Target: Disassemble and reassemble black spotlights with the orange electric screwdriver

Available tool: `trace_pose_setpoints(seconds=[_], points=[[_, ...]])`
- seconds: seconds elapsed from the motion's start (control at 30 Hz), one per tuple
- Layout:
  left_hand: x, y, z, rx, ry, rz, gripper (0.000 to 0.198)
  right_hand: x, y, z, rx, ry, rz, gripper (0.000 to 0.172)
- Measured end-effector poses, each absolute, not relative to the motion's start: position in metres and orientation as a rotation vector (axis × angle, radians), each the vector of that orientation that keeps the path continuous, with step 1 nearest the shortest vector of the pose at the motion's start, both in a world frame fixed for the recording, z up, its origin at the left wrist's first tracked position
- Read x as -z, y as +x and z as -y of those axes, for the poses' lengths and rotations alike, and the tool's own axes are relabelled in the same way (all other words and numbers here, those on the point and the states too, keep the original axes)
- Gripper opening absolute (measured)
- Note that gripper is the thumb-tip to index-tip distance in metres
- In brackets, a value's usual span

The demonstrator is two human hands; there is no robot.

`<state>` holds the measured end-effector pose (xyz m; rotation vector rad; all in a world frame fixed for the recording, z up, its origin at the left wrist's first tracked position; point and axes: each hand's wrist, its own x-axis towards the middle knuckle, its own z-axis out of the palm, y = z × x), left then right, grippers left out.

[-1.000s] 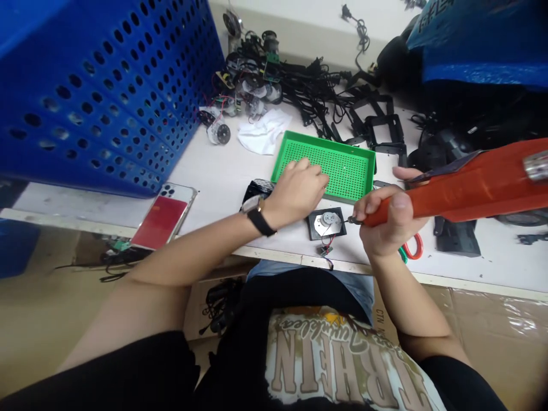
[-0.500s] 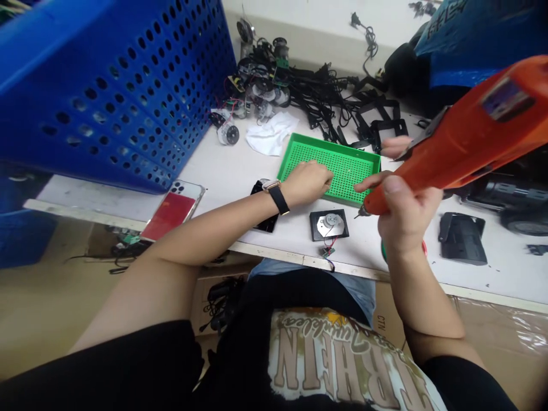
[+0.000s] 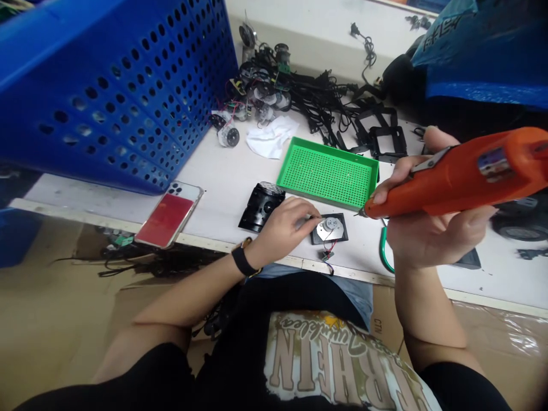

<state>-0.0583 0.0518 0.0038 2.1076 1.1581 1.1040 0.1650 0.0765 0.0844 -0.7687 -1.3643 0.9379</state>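
Observation:
My right hand (image 3: pixel 432 228) is wrapped round an orange electric screwdriver (image 3: pixel 462 171), its thin bit pointing left above the table. My left hand (image 3: pixel 289 228) has thumb and forefinger pinched together at the left edge of a black square housing (image 3: pixel 314 235); anything between the fingertips is too small to make out. In the housing sits a round silver motor (image 3: pixel 330 224) on a metal plate. Red wires run from it to a small green circuit board (image 3: pixel 327 254) at the table edge. A black cylindrical part (image 3: pixel 259 208) lies behind my left hand.
A green perforated tray (image 3: pixel 327 171) lies beyond the housing. A phone (image 3: pixel 169 216) rests at the left near a large blue basket (image 3: pixel 115 97). Black cables (image 3: pixel 317 103), motor parts (image 3: pixel 265 94) and a white cloth (image 3: pixel 272 136) cover the back. A green ring (image 3: pixel 384 251) lies near the right hand.
My left hand has moved from over the green tray down to the housing's left edge. My right hand has turned the screwdriver, lowering its back end; its tip has barely moved.

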Motion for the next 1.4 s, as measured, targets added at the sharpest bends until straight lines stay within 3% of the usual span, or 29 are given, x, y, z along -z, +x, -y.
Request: trace_pose_setpoints(seconds=[0.2, 0.43, 0.6, 0.7, 0.8, 0.9, 1.03, 1.23, 1.4], points=[[0.019, -0.049, -0.011, -1.317, 1.972, -1.165, 0.004, -0.086, 0.162, -0.071, -0.888, -0.818, 1.488, 0.069], [0.026, -0.040, -0.004, -1.395, 1.934, -1.156, 0.003, -0.084, 0.156, -0.069, -0.973, -0.786, 1.257, 0.063], [0.027, -0.037, -0.005, -1.434, 2.034, -1.135, 0.010, -0.087, 0.157, -0.068, -0.952, -0.765, 1.221, 0.079], [0.028, -0.035, -0.004, -1.393, 2.094, -1.138, 0.014, -0.075, 0.162, -0.070, -0.889, -0.769, 1.354, 0.063], [0.031, -0.035, -0.001, -1.359, 2.184, -1.131, 0.021, -0.051, 0.167, -0.074, -0.853, -0.777, 1.461, 0.062], [0.034, -0.034, 0.001, -1.356, 2.316, -1.098, 0.022, -0.033, 0.167, -0.077, -0.820, -0.853, 1.419, 0.048], [0.037, -0.030, 0.000, -1.255, 2.465, -1.051, 0.021, -0.033, 0.153, -0.075, -0.688, -0.870, 1.369, 0.047], [0.037, -0.022, 0.006, -1.077, 2.551, -1.127, 0.025, -0.037, 0.135, -0.071, -0.794, -0.781, 1.289, 0.034], [0.035, -0.020, 0.011, -1.105, 2.511, -1.165, 0.025, -0.030, 0.137, -0.067, -0.793, -0.858, 1.319, 0.034]])
